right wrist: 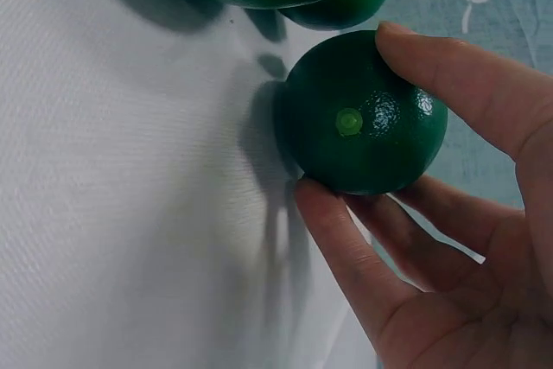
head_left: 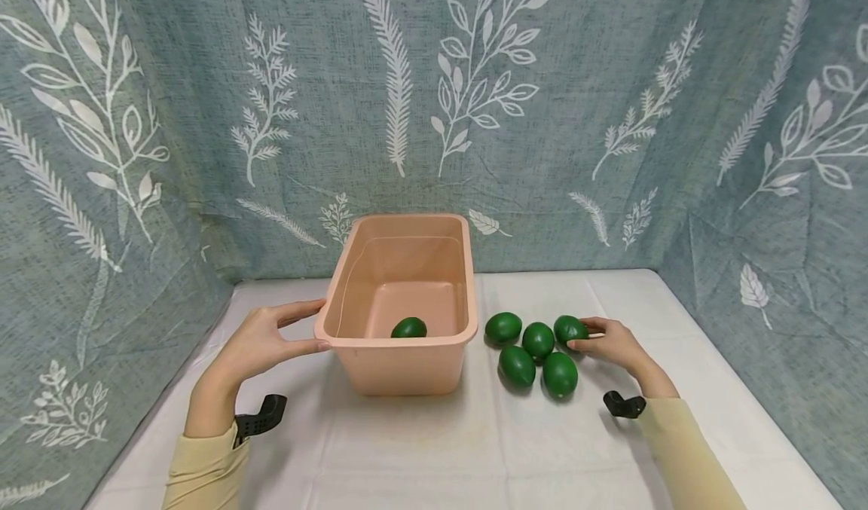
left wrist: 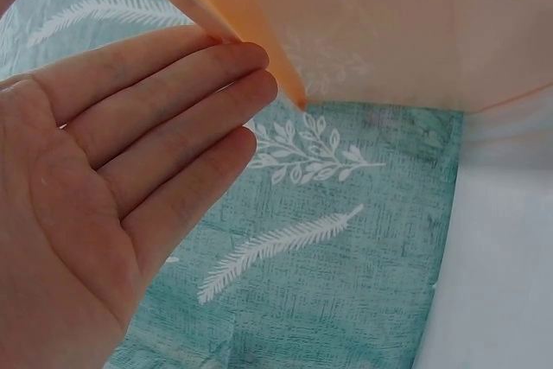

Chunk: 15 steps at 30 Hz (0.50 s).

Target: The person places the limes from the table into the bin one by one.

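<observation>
A peach-coloured plastic bin stands on the table with one green fruit inside, near its front wall. My left hand is at the bin's front left corner, fingers nearly straight and fingertips touching the rim; its palm shows in the left wrist view. To the right of the bin, my right hand holds a glossy dark green, rounded, lime-like fruit between thumb and fingers. A pale round stem mark on that fruit faces the right wrist camera. Several matching green fruits lie just left of it.
A white cloth covers the table. Teal fabric with white leaf prints hangs behind and along both sides, close behind the bin. Black wrist cameras sit on both wrists, below beige sleeves.
</observation>
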Available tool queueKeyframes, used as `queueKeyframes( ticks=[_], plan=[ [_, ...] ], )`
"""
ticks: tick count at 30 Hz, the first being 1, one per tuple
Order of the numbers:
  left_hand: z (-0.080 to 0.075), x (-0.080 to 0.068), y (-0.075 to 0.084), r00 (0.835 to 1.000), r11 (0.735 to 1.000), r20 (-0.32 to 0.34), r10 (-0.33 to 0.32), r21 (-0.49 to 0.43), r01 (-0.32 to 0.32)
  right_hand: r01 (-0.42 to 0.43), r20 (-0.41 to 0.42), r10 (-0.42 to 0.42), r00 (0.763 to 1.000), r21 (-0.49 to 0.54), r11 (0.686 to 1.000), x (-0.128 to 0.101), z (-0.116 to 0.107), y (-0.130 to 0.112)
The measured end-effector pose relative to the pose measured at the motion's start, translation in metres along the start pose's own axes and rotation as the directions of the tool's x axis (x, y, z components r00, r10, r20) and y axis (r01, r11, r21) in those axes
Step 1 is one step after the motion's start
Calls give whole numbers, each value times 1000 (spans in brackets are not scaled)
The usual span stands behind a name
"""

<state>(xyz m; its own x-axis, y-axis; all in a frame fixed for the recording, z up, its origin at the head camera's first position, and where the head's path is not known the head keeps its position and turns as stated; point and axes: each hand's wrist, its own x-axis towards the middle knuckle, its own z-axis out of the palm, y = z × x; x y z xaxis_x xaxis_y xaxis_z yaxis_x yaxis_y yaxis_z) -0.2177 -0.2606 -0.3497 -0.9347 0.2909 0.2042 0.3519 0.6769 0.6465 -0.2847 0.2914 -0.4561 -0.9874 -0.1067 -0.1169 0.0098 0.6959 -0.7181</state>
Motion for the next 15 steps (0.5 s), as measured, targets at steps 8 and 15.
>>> queueKeyframes(
  ticks=[8, 15],
  plan=[
    [0, 0, -1, 1000, 1000, 1, -2, 3, 2, 31, 17, -31, 999, 17, 999, -4, -11, -13],
    [0, 0, -1, 1000, 1000, -3, -3, 0, 3, 61, 26, -61, 998, -6, 998, -4, -25, -31]
  ],
)
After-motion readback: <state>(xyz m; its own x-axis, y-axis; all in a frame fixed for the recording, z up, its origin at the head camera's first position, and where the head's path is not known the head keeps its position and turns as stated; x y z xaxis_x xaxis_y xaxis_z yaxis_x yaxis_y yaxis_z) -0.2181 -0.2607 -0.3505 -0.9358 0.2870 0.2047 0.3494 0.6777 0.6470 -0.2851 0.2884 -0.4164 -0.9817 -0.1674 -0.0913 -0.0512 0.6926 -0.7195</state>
